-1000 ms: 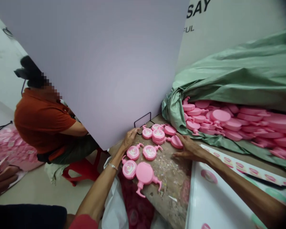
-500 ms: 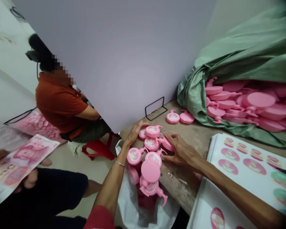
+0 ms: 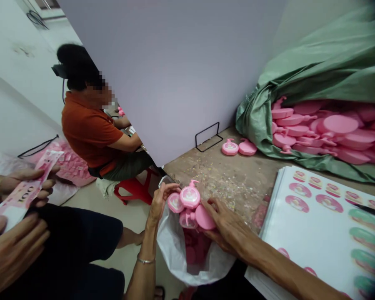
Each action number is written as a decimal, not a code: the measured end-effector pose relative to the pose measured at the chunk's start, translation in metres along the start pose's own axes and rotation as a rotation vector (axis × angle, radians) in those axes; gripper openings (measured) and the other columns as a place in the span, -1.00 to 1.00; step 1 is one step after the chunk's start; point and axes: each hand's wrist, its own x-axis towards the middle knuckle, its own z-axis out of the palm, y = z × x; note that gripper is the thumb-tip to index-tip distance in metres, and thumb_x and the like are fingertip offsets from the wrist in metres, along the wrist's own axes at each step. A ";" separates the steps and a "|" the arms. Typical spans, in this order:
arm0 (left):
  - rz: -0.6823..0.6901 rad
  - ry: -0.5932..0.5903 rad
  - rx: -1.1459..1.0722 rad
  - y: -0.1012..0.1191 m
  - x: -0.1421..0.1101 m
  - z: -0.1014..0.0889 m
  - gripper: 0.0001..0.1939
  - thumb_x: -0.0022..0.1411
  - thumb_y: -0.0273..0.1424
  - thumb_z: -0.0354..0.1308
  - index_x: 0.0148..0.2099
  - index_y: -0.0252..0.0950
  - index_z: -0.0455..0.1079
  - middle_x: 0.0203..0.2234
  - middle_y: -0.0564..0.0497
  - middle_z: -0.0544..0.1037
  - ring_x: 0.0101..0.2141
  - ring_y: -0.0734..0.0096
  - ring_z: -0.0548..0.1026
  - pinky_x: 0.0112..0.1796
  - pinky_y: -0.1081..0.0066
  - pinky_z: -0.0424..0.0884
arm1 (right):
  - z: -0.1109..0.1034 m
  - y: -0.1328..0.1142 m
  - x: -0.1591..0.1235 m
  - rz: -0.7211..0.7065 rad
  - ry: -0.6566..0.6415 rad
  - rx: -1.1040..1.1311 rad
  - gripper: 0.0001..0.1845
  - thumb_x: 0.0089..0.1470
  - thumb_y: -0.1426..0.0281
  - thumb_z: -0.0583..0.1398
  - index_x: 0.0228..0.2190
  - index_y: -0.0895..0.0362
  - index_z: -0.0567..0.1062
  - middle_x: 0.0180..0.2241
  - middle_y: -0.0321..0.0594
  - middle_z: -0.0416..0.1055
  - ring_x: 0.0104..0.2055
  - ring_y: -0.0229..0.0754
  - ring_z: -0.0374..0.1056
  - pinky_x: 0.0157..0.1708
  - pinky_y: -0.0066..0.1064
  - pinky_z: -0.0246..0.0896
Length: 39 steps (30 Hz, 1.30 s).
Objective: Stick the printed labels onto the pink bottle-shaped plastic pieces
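Observation:
My left hand [image 3: 159,202] reaches along the left of a small cluster of pink pump bottles [image 3: 190,197], its fingers stretched out and touching them. On the other side my right hand [image 3: 223,223] curls around a pink bottle [image 3: 205,217] turned plain side up. The bottles are flat and round, with short pump tops and picture labels on some. The cluster sits between my hands, over the mouth of a white bag [image 3: 171,241] at the table edge. More pink pieces [image 3: 193,246] lie inside the bag. My right fingertips are partly hidden.
Two pink bottles [image 3: 230,147] lie near a black wire stand [image 3: 208,137]. A green sack [image 3: 256,112] spills pink bottles on the right. Sticker sheets [image 3: 318,233] are stacked nearby. A person in orange [image 3: 87,129] sits beyond the grey panel [image 3: 175,75]; another person's hands hold a banknote-patterned paper [image 3: 25,200].
My hands have drawn the pink bottles toward me off the table, over the bag. Fewer bottles show between my hands. At left, the other person's hands have moved on the pink paper.

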 end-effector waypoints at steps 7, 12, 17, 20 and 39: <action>-0.091 0.059 0.145 -0.021 -0.041 -0.011 -0.51 0.25 0.01 -0.11 -0.32 -0.02 0.61 -0.42 -0.05 0.65 -0.25 0.03 0.60 -0.08 0.01 0.45 | 0.009 -0.020 -0.020 -0.026 -0.103 0.058 -0.24 -0.10 0.46 0.19 0.18 0.06 0.22 0.09 0.01 0.27 0.06 0.06 0.28 0.01 -0.13 0.26; 0.093 0.163 0.353 -0.003 -0.010 0.004 -0.61 0.23 -0.05 0.01 -0.30 -0.16 0.56 -0.48 -0.03 0.61 -0.39 0.17 0.57 -0.26 0.16 0.51 | -0.058 0.039 0.001 0.054 0.053 -0.019 -0.41 0.05 0.35 0.14 0.14 0.13 0.27 0.07 0.04 0.28 0.02 -0.02 0.32 -0.01 -0.20 0.26; 0.315 0.007 0.494 0.018 0.090 0.092 -0.66 0.30 -0.23 -0.05 -0.19 -0.31 0.48 -0.32 -0.09 0.60 -0.27 0.27 0.56 -0.18 0.28 0.47 | -0.123 0.133 0.060 0.502 0.142 -0.319 -0.31 0.15 0.19 0.12 0.21 0.24 0.16 -0.03 0.16 0.38 0.03 0.11 0.31 -0.02 -0.15 0.20; 0.374 -0.061 0.541 0.011 0.156 0.161 -0.76 0.22 -0.39 0.04 -0.11 -0.32 0.45 -0.12 -0.16 0.56 -0.04 0.22 0.47 0.04 0.21 0.34 | -0.126 0.162 0.092 0.627 0.168 -0.359 -0.19 0.14 0.05 0.10 0.26 0.26 0.07 -0.04 0.29 0.36 -0.01 0.24 0.33 -0.14 -0.07 0.22; 0.268 0.190 0.657 -0.022 0.048 0.095 -0.68 0.21 -0.46 0.01 0.01 -0.34 0.39 -0.06 -0.21 0.50 -0.01 0.18 0.42 0.08 0.20 0.29 | -0.014 0.062 0.080 0.092 0.218 -0.396 -0.42 0.14 0.30 0.14 0.19 0.05 0.28 0.11 0.12 0.23 -0.02 0.13 0.22 -0.14 -0.16 0.18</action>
